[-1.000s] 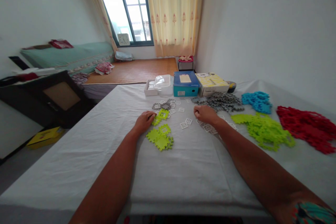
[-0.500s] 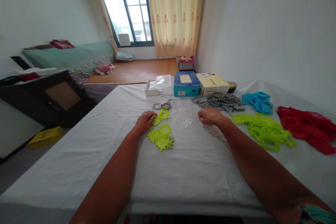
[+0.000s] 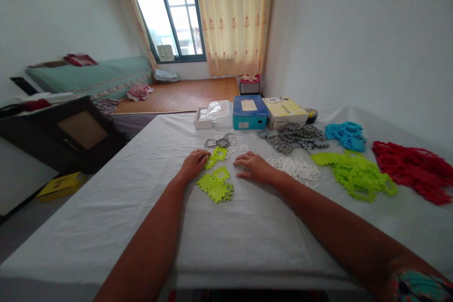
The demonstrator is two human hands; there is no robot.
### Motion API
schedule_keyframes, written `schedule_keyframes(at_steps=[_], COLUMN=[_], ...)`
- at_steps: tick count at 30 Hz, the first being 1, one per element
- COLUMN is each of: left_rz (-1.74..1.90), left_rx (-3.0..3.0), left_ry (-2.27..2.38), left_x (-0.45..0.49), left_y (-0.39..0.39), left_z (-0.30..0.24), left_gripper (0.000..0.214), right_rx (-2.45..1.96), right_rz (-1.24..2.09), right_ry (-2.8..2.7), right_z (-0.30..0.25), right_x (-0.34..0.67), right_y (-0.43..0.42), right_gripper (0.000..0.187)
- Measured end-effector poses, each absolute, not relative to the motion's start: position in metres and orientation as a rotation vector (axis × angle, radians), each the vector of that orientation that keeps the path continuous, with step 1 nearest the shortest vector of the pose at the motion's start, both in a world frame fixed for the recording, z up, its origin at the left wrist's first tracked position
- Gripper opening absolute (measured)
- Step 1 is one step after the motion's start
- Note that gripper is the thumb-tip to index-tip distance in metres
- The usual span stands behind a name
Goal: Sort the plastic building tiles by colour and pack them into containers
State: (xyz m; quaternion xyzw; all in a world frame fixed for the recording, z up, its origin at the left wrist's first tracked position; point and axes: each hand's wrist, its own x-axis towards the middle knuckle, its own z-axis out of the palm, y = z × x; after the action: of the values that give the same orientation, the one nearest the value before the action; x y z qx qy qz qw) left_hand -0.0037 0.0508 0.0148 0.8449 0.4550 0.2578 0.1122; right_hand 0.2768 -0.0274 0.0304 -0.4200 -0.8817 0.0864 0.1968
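My left hand (image 3: 194, 166) rests on the cloth, its loosely bent fingers at the left edge of some lime-green interlocking plastic pieces (image 3: 220, 153); nothing shows in its grasp. More lime-green pieces (image 3: 216, 188) lie overlapped just nearer to me. To the right, my right hand (image 3: 253, 166) lies palm down with fingers apart. Beneath and beside its fingers, white lattice squares are partly hidden. A spread pile of white lattice squares (image 3: 295, 170) sits right of that hand. Beyond both hands are grey toothed pieces (image 3: 222, 141) with a few white squares around them.
Piles of grey (image 3: 292, 138), blue (image 3: 346, 136), lime-green (image 3: 357, 174) and red (image 3: 414, 170) pieces lie along the right. At the back stand a small white box (image 3: 202, 123), a clear plastic container (image 3: 219, 115), a blue box (image 3: 249, 113) and a yellow-white box (image 3: 286, 112).
My right hand has moved left from the white pile to the middle of the table, and its fingers have spread. The white pile behind it is uncovered. My left hand has stayed put.
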Motion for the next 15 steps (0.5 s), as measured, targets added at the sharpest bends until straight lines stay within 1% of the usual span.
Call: schedule_keyframes(at_steps=[2, 4, 7, 11, 15], left_rz=[0.750, 0.748, 0.748, 0.739, 0.742], left_rx=[2.482, 2.483, 2.486, 2.503, 2.498], left_ry=[1.339, 1.339, 1.329, 1.316, 1.325], left_x=[-0.004, -0.004, -0.005, -0.006, -0.006], left_y=[0.050, 0.050, 0.051, 0.053, 0.053], left_z=[0.015, 0.014, 0.013, 0.012, 0.013], left_gripper=[0.032, 0.032, 0.033, 0.033, 0.033], right_rx=[-1.093, -1.040, -1.074, -1.178, -1.217], right_rz=[0.280, 0.317, 0.315, 0.349, 0.407], right_ry=[-2.481, -2.472, -2.456, -2.478, -2.472], right_z=[0.026, 0.027, 0.032, 0.035, 0.033], right_x=[0.274, 0.275, 0.282, 0.294, 0.299], right_y=[-0.026, -0.025, -0.024, -0.020, -0.018], right_gripper=[0.023, 0.018, 0.017, 0.031, 0.020])
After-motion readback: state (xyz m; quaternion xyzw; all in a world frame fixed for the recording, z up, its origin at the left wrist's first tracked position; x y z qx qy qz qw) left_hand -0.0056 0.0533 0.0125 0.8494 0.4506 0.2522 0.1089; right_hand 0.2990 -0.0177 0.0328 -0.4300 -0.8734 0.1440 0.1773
